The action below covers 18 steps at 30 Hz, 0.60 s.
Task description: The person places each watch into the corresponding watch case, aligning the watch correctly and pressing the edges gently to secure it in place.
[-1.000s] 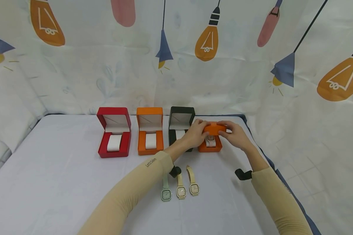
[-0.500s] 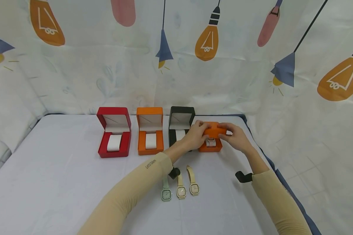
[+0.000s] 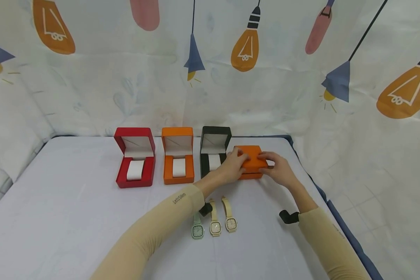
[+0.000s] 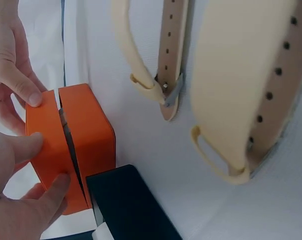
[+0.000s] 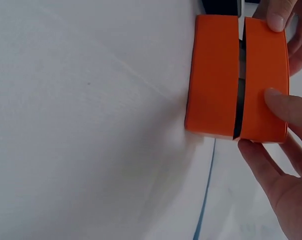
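Pale fabric, printed with lamps and bulbs, forms a backdrop (image 3: 210,105) behind a white-covered surface (image 3: 56,217). From my remote post I see both hands toward the surface's far right: the fingers of the left hand (image 3: 233,165) grip the left side of an orange lid (image 5: 263,60), and those of the right hand (image 3: 280,170) pinch its right side. This lid tops the nearly closed orange box (image 3: 252,158); my wrist views show a narrow dark gap (image 5: 239,115) between lid and base (image 5: 213,75). Just left stands an open dark box (image 3: 215,134), partly hidden by the left hand, then an open orange box (image 3: 177,133) and an open red box (image 3: 134,132), each with a white cushion (image 3: 135,170) inside. Nearer to me, side by side, lie a pale green watch (image 3: 197,232) and two cream watches (image 3: 215,228), their straps stretched away from me. Tan sleeves (image 3: 164,217) cover both forearms.
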{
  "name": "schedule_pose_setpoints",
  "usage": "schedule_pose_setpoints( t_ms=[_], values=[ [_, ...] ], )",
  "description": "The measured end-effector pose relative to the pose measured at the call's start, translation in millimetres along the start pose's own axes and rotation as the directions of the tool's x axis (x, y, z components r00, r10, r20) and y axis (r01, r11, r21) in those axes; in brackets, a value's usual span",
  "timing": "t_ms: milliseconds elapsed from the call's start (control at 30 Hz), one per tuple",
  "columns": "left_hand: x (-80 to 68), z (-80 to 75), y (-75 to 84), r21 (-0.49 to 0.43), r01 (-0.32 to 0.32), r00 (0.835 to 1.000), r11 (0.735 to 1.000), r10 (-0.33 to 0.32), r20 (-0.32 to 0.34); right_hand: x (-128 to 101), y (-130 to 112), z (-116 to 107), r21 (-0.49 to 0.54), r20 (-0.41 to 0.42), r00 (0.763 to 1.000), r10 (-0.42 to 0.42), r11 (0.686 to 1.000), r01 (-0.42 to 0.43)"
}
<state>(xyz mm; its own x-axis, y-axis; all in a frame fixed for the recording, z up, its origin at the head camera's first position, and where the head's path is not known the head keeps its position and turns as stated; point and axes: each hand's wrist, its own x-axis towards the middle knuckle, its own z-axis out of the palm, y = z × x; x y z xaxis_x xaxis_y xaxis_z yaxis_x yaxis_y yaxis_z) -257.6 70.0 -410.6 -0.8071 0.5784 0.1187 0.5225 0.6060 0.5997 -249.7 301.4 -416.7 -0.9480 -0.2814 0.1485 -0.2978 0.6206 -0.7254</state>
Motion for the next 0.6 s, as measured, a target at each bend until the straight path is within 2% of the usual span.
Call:
schedule_pose_setpoints(
  t_ms=[267,600],
  values=[
    [-4.3,-1.4,-3.8,0.036,-0.04,0.999,0.999,0.04,0.006,-1,3,5,-0.01,-0.011,1.0,-0.02,1.0,0.02],
    [-11.1,-5.6,-7.9,0.007,-0.032,0.999,0.999,0.032,0.035,-2,-1,3,-0.063,-0.015,0.999,-0.029,0.998,0.028]
  ],
)
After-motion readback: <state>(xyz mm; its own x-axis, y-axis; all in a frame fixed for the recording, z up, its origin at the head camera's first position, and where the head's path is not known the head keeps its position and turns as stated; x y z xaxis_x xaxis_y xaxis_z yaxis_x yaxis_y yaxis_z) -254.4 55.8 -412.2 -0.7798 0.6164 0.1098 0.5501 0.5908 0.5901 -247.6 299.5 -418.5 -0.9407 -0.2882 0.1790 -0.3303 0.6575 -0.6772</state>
